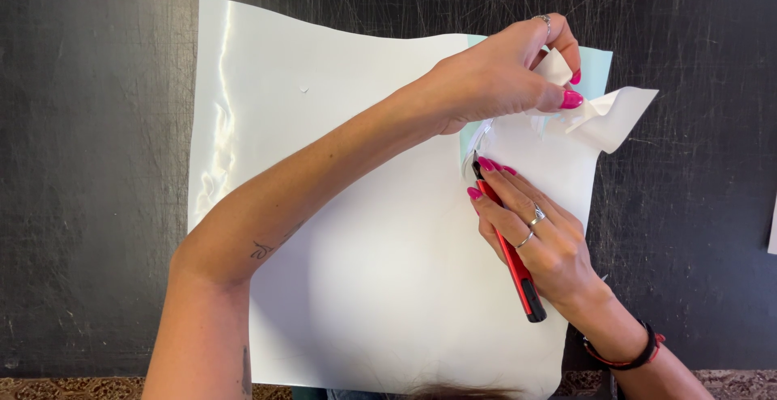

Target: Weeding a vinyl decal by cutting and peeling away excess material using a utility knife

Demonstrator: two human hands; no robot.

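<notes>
left hand [494, 76] reaching across upper right of frame, fingers [566, 99] pinching peeled white flap [611, 117]. right hand [538, 234] gripping red craft knife [510, 254], tip pressing near peel line. glossy white sheet [324, 206] lying centre on black table [89, 165] (pale green layer [597, 64] showing beneath).

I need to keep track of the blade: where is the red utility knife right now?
In the head view, the red utility knife is right of centre, gripped in the right hand, its tip on the white sheet just below the left hand.
</notes>
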